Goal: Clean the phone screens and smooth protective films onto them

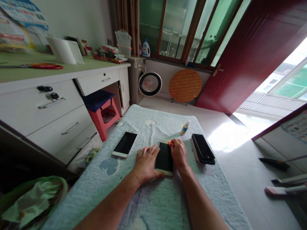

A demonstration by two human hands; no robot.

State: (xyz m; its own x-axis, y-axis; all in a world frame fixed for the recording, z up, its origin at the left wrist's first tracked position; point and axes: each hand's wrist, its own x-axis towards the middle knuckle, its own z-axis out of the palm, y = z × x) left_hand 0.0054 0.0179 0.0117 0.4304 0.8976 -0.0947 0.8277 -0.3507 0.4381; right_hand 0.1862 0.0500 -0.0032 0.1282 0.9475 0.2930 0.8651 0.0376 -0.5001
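Observation:
A smartphone [164,158] with a dark screen and pale gold frame lies face up on the quilted cover in front of me. My left hand [146,163] steadies its left side, thumb along the bottom edge and the other fingers spread over the cover. At the phone's upper right, my right hand [178,153] is closed on a small orange cloth [169,142], mostly hidden under the fingers. Left of the hands rests a white smartphone [126,143], screen dark. On the right, a black phone [203,147] lies on a dark case or another device. A small spray bottle [184,128] stands beyond my right hand.
The light blue quilted cover [153,204] spreads under everything. A white desk [64,111] with drawers runs along the left, a red stool [103,118] beside it. A green bin [63,188] stands at lower left. Farther back is a washing machine [136,80] with its door open.

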